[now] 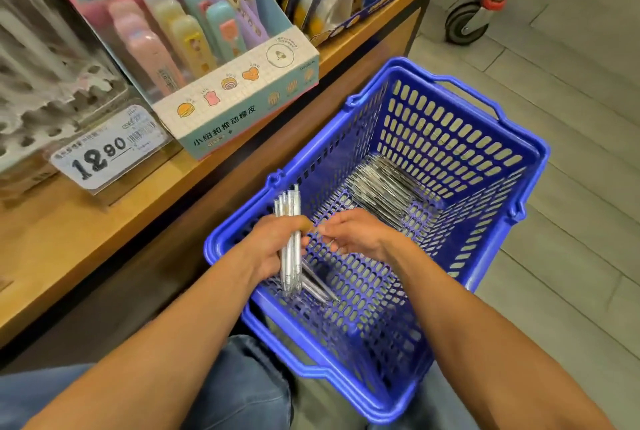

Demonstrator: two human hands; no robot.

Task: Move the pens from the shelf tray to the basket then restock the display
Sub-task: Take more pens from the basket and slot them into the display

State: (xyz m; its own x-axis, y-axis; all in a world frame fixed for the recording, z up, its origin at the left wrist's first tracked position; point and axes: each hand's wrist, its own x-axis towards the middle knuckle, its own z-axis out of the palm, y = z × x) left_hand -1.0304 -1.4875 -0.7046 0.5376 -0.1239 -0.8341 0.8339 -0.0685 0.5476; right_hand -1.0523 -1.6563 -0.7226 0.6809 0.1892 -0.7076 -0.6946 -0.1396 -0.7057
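Pens [290, 239] bundled in my left hand [273, 242], over near-left corner of blue basket [491, 221]; long axis near upright, clicker ends up toward shelf, tips down. Left grip curled round bundle. Right hand [353, 234] just beside it, fingers loosely bent, grip holding nothing I can see. More pens lie on basket bottom. Wooden shelf [86, 232] carries eraser box [239, 97], price tag [104, 149]. Grey tile floor [571, 138], cart wheel [465, 22] beyond.

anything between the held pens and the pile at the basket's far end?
In the head view, only bare blue mesh floor and the right hand lie between the held pens and the pile.
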